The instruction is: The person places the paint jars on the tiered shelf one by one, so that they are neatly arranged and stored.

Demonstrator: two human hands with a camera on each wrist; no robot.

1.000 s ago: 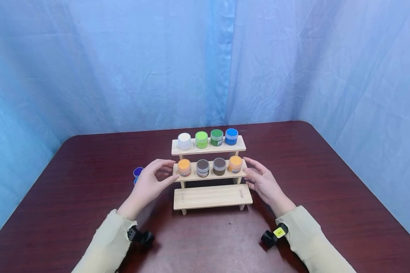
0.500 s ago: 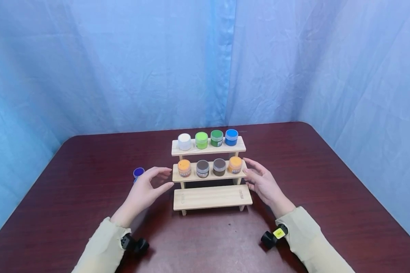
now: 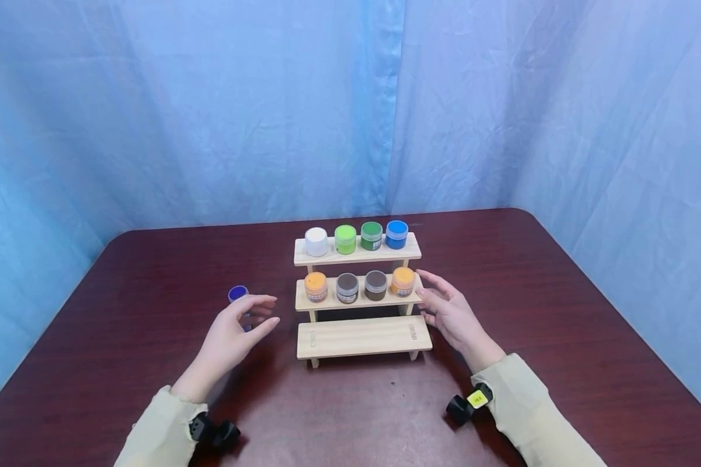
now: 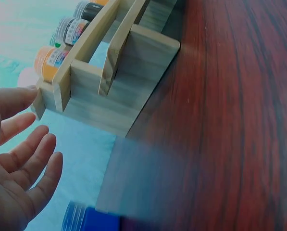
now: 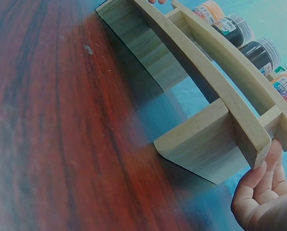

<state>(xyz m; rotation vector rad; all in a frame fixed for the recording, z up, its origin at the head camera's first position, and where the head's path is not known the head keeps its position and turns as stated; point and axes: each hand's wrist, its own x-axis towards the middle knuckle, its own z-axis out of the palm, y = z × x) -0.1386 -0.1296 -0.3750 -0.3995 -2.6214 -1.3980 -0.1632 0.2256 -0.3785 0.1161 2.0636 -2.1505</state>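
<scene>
A three-tier wooden stand [image 3: 362, 337] holds small paint jars. On its top tier are a white jar [image 3: 316, 242], a light green jar [image 3: 345, 240], a dark green jar [image 3: 371, 236] and a blue jar [image 3: 396, 235]. Two orange jars, left [image 3: 316, 287] and right [image 3: 403, 282], flank two dark jars [image 3: 347, 288] on the middle tier; the front tier is bare. My left hand [image 3: 224, 340] hovers left of the stand, fingers loosely bent and holding nothing. At the middle tier's right end, my right hand [image 3: 452, 318] keeps its relaxed fingertips against the wood.
A purple-blue jar [image 3: 237, 293] stands on the dark red table [image 3: 350, 415] behind my left hand, which partly covers what is beside it. A blue jar [image 4: 101, 219] shows low in the left wrist view. Blue curtains [image 3: 257, 110] hang behind the table.
My left hand has drawn away from the middle tier's left end, moving left toward the jars on the table. The right hand and the stand stay in place.
</scene>
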